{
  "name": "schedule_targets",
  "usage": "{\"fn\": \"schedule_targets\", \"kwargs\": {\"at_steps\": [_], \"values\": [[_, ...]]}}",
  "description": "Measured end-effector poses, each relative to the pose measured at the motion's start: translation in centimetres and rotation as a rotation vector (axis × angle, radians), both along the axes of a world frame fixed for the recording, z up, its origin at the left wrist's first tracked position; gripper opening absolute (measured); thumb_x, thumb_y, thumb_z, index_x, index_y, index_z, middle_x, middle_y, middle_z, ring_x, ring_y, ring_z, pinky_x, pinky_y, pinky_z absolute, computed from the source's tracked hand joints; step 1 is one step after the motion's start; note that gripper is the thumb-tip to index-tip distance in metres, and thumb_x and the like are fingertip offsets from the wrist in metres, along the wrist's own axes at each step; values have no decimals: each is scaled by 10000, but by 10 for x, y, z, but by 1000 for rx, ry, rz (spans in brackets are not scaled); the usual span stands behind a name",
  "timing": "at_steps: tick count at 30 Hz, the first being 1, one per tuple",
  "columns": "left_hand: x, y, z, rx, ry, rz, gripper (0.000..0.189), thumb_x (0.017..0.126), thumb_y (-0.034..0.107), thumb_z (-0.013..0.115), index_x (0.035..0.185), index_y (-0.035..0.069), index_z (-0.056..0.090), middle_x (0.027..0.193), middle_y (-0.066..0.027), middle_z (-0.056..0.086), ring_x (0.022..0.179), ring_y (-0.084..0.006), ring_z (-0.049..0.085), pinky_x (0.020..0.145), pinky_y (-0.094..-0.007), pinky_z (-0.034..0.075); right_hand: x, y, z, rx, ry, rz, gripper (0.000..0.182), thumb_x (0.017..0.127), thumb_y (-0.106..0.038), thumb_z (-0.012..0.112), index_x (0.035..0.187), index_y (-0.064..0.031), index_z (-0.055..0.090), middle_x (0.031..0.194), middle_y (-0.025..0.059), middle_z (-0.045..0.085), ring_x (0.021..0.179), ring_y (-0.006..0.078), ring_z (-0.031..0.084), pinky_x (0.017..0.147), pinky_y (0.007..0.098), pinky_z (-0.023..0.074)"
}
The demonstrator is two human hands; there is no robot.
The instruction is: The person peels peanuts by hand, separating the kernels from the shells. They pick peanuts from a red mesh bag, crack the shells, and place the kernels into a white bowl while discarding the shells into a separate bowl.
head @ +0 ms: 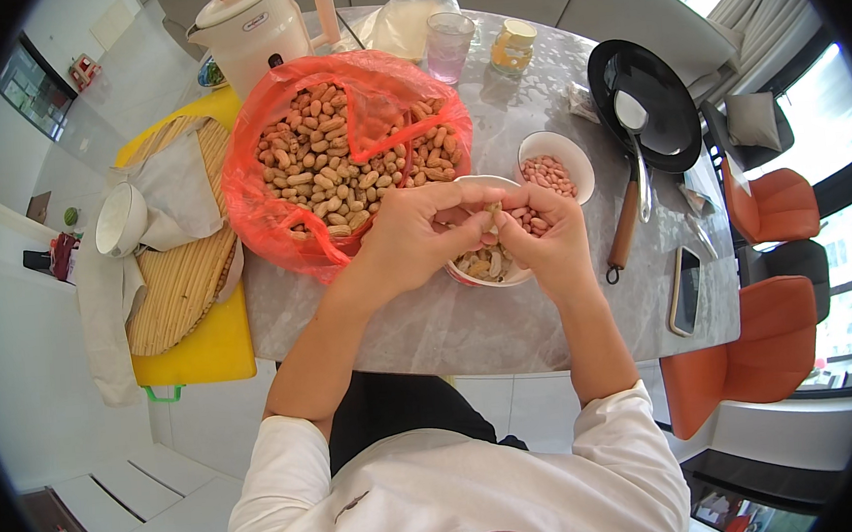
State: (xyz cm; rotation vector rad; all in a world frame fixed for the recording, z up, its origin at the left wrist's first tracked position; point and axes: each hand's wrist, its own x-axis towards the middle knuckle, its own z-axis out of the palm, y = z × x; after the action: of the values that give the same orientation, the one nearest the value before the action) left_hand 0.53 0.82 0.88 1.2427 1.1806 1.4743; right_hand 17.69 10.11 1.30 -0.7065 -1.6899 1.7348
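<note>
Both hands meet above a white bowl [497, 282] that holds peanut shells. My left hand [416, 229] and my right hand [549, 231] pinch one small peanut in its shell [494, 213] between their fingertips. Several pink shelled peanuts [530, 220] show under the curled fingers of the right hand; whether they lie in its palm or in the bowl I cannot tell. Behind it, a second white bowl [581, 170] contains shelled pink peanuts [547, 174]. A red plastic bag [253, 237] full of unshelled peanuts [322, 162] lies open beside the left hand.
A black pan [664, 116] with a metal ladle [639, 155] across it and a phone [686, 292] lie at right. Behind are a glass [449, 46], a jar [513, 46] and a kettle [251, 37]. At left, a woven mat [176, 298], cloth and bowl [120, 220] rest on a yellow board [217, 351].
</note>
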Motion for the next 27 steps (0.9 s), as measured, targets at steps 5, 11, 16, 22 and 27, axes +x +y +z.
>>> {"fn": "schedule_targets", "kwargs": {"at_steps": [5, 11, 16, 22, 27], "values": [[6, -2, 5, 81, 125, 65, 275, 931, 12, 697, 1201, -40, 688, 1048, -98, 736, 909, -127, 718, 790, -247, 599, -1, -3, 1, -11, 15, -16, 96, 914, 3, 676, 998, 42, 701, 866, 3, 702, 750, 0, 621, 632, 145, 476], [21, -1, -4, 169, 265, 235, 239, 886, -24, 699, 1124, -5, 681, 989, -71, 736, 815, -101, 704, 718, -253, 578, 1, 1, -8, 28, -7, -57, 58, 900, -8, 692, 952, 15, 705, 829, -41, 660, 710, -20, 556, 611, 149, 437], [30, 5, -15, 324, 483, 418, 262, 840, -42, 719, 1090, 24, 678, 920, -74, 718, 741, -104, 685, 661, -259, 562, -1, -2, -7, 0, 22, -83, 31, 886, -22, 712, 906, -3, 698, 805, -65, 629, 690, -28, 511, 600, 152, 408], [35, 6, -15, 367, 517, 430, 218, 852, -25, 702, 1051, 9, 620, 880, -126, 672, 700, -224, 680, 623, -333, 550, -1, -1, -7, -16, 36, -93, 38, 879, -18, 718, 895, 2, 690, 804, -60, 628, 692, -26, 513, 604, 151, 409], [33, 4, -13, 100, 140, 268, 214, 915, -40, 642, 1127, -22, 637, 955, -88, 706, 811, -111, 694, 655, -252, 592, 2, 2, -5, -23, 10, -73, 52, 883, -23, 714, 909, 16, 693, 814, -43, 639, 693, -14, 527, 609, 162, 419]]}}
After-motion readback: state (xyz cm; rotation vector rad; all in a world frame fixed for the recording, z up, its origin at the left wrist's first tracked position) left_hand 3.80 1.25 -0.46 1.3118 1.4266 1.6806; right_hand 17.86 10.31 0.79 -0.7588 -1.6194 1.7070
